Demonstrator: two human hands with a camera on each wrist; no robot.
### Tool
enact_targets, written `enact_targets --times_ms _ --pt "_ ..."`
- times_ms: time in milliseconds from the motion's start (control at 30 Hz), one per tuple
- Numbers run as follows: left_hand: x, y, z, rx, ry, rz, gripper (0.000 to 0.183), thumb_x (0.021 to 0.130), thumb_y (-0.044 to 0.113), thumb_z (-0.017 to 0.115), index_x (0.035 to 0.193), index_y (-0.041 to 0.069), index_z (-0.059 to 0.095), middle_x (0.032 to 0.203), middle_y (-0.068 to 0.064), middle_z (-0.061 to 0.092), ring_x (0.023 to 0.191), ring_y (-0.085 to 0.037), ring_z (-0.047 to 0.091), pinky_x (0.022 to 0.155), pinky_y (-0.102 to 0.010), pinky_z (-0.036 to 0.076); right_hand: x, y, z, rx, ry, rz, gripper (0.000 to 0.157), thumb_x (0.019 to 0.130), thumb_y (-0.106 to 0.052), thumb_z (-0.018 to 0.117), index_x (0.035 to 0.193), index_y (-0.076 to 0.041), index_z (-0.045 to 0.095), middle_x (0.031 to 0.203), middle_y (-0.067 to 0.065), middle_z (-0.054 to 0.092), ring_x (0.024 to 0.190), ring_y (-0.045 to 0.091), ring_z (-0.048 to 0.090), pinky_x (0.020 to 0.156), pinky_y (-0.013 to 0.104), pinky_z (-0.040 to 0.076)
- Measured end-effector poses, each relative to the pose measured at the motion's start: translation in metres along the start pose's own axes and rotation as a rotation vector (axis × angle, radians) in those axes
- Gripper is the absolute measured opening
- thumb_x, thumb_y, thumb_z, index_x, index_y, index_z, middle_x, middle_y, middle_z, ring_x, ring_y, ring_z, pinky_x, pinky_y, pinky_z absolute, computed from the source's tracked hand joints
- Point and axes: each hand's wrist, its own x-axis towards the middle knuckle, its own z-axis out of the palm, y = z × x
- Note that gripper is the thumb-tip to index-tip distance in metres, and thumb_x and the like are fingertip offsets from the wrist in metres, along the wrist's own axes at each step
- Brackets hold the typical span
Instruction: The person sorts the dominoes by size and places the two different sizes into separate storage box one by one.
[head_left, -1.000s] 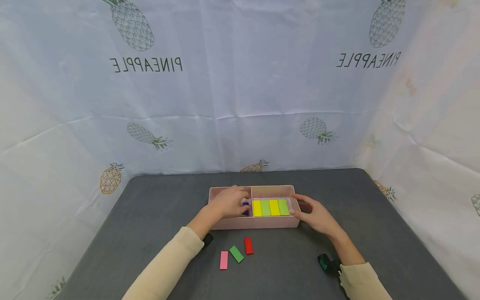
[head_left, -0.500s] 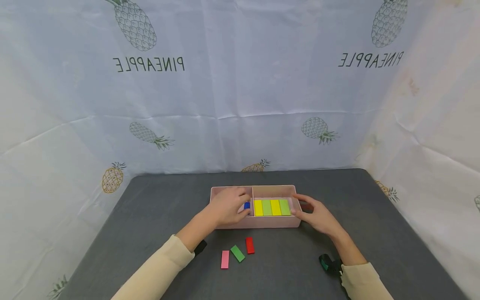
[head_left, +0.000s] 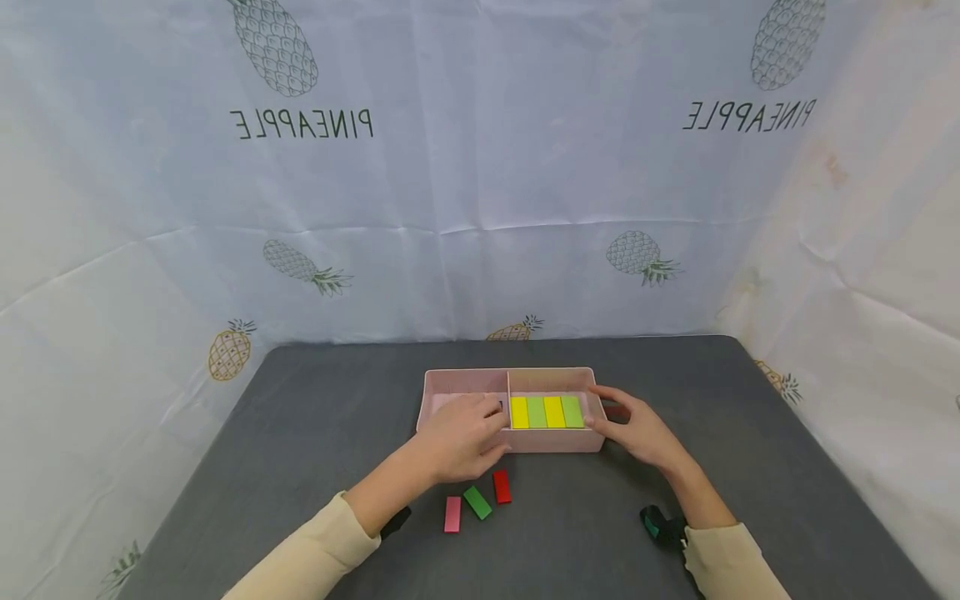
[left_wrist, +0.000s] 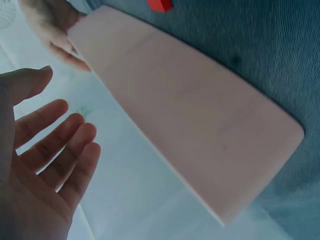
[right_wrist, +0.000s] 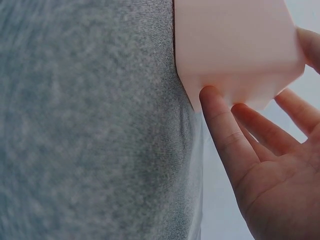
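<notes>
A pink two-compartment box (head_left: 555,442) stands on the dark table. Its right compartment holds a row of alternating yellow blocks (head_left: 520,412) and light green blocks (head_left: 536,412). In the left compartment only a sliver of a dark blue block (head_left: 501,405) shows past my fingers. My left hand (head_left: 461,437) hovers over the box's front rim; in the left wrist view its fingers (left_wrist: 75,145) are spread, with nothing held. My right hand (head_left: 637,429) holds the box's right end, fingertips (right_wrist: 212,97) against the end wall and thumb at the rim.
In front of the box lie a pink block (head_left: 452,514), a green block (head_left: 477,502) and a red block (head_left: 502,487). A white cloth (head_left: 480,183) printed with pineapples hangs behind the table and at both sides.
My left hand has drawn back from inside the left compartment toward the front rim, leaving the blue block there. My right hand stays at the box's right end.
</notes>
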Motion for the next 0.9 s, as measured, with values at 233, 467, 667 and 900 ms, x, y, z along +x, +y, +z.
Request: enact_targets --times_ms 233,467,667,900 --pt "-0.009 0.014 0.003 -0.033 -0.017 0.013 0.027 0.094 0.038 0.072 0.108 0.015 0.071 0.098 0.004 0.062 0.085 -0.011 0.054 0.077 -0.023 0.049 0.001 -0.001 0.0 -0.006 -0.004 0.013 0.073 0.096 -0.04 0.069 0.155 -0.007 0.041 0.155 0.022 0.042 0.13 0.046 0.05 0.096 0.058 0.05" --pt "-0.015 0.026 0.011 -0.004 -0.005 0.069 0.024 0.094 0.038 0.071 0.1 0.016 0.073 0.093 0.005 0.061 0.081 -0.01 0.055 0.072 -0.022 0.048 0.001 0.0 -0.001 0.001 -0.005 0.006 0.073 0.096 -0.04 0.07 0.155 -0.007 0.041 0.155 0.022 0.041 0.13 0.047 0.049 0.096 0.058 0.05" --pt "-0.022 0.033 0.021 0.042 -0.004 0.073 0.021 0.093 0.04 0.071 0.092 0.019 0.07 0.091 0.007 0.059 0.079 -0.009 0.052 0.069 -0.021 0.045 0.001 0.001 -0.001 0.012 -0.01 0.0 0.074 0.097 -0.039 0.069 0.155 -0.006 0.04 0.156 0.022 0.04 0.131 0.047 0.049 0.096 0.058 0.05" --pt "-0.024 0.039 0.029 0.005 -0.123 0.028 0.024 0.095 0.041 0.07 0.102 0.019 0.073 0.096 0.006 0.06 0.084 -0.009 0.052 0.075 -0.023 0.048 0.001 0.001 0.0 0.0 -0.003 0.007 0.073 0.097 -0.039 0.069 0.155 -0.007 0.04 0.156 0.022 0.041 0.131 0.047 0.049 0.097 0.058 0.05"
